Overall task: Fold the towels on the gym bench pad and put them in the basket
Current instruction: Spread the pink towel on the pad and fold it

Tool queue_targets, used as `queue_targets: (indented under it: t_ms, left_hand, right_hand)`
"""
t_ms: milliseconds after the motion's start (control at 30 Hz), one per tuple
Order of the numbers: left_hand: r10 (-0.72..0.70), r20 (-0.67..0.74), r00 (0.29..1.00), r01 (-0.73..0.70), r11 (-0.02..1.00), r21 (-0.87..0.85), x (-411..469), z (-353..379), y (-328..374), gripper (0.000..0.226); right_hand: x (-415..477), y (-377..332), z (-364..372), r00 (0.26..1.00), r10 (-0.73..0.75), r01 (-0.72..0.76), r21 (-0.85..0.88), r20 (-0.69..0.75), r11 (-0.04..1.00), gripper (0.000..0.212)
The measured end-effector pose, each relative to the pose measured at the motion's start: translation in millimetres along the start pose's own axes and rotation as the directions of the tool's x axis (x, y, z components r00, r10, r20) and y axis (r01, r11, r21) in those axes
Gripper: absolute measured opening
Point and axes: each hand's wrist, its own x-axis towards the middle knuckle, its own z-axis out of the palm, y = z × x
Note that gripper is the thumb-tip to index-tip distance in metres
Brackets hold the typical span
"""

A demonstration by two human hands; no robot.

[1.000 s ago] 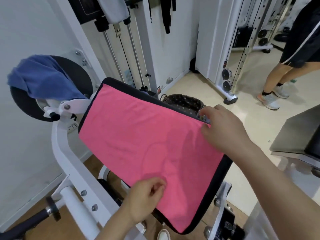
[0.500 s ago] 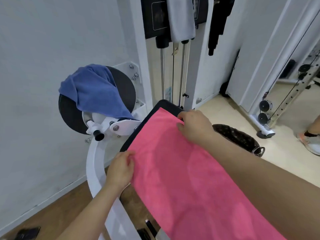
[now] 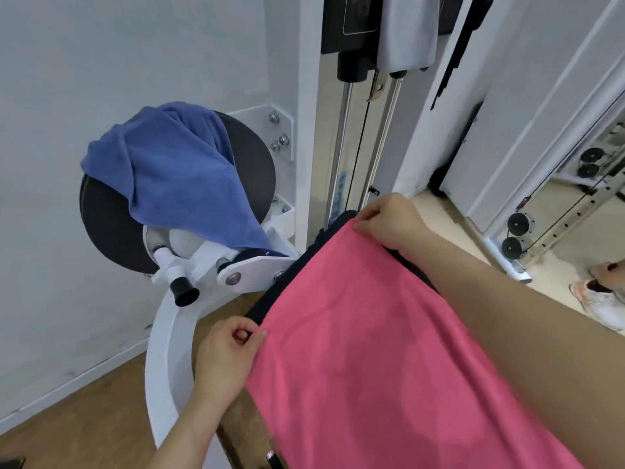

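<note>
Pinching soft, napped pink towel (image 3: pixel 372 350) at both far corners with left hand (image 3: pixel 226 353) and right hand (image 3: pixel 392 221), fingers curled; spread flat over black padded worktop (image 3: pixel 270 299).

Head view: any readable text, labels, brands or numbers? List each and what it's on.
No text can be read.
Black panel at top centre: an outlined label, cut off by the frame edge and blurred, unreadable.
Blue sticker at mid-frame: too blurred to read.
Small red tag at far right: too small to read.
Pink towel and blue towel: no print visible.
</note>
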Motion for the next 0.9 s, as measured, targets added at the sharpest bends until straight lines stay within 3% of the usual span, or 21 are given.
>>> queue_targets:
  t_ms: [167,267,400,500,567,633,767,867,900]
  left_hand:
    - [-0.027,-0.053,0.998,0.026,0.999,-0.018,12,-6,5,0.016]
    - [-0.052,-0.031,0.998,0.051,0.998,-0.024,16,-9,3,0.014]
    - [-0.055,-0.001,0.999,0.054,0.991,-0.119,16,-17,4,0.022]
    - [0.013,0.083,0.997,0.005,0.977,-0.212,-8,-37,19,0.024]
    - [0.093,0.137,0.986,-0.052,0.959,-0.28,-26,-50,35,0.025]
    - [0.151,0.218,0.964,-0.07,0.938,-0.339,-45,-62,48,0.025]
    - [0.374,0.442,0.815,-0.221,0.907,-0.359,-108,-64,73,0.01]
    - [0.449,0.533,0.718,-0.28,0.886,-0.369,-154,-46,87,0.013]
    - [0.45,0.552,0.702,-0.269,0.885,-0.38,-169,-38,89,0.01]
  right_hand:
    - [16,-3,-5,0.994,0.113,-0.113,0.106,0.006,0.988,0.01]
    - [20,-10,-13,0.983,0.163,-0.174,0.152,0.081,0.973,0.008]
    - [11,-23,-25,0.926,0.283,-0.364,0.403,0.249,0.84,0.013]
    - [-20,-23,-38,0.917,0.252,-0.391,0.572,0.308,0.721,0.012]
    - [-41,-20,-47,0.945,0.216,-0.326,0.636,0.247,0.7,0.005]
    - [-65,-18,-53,0.958,0.228,-0.286,0.658,0.175,0.696,0.016]
    - [-137,9,-80,0.957,0.29,-0.231,0.595,-0.005,0.77,0.04]
    - [-191,36,-101,0.952,0.264,-0.179,0.417,-0.156,0.891,0.007]
    - [-208,45,-107,0.947,0.27,-0.186,0.389,-0.173,0.902,0.019]
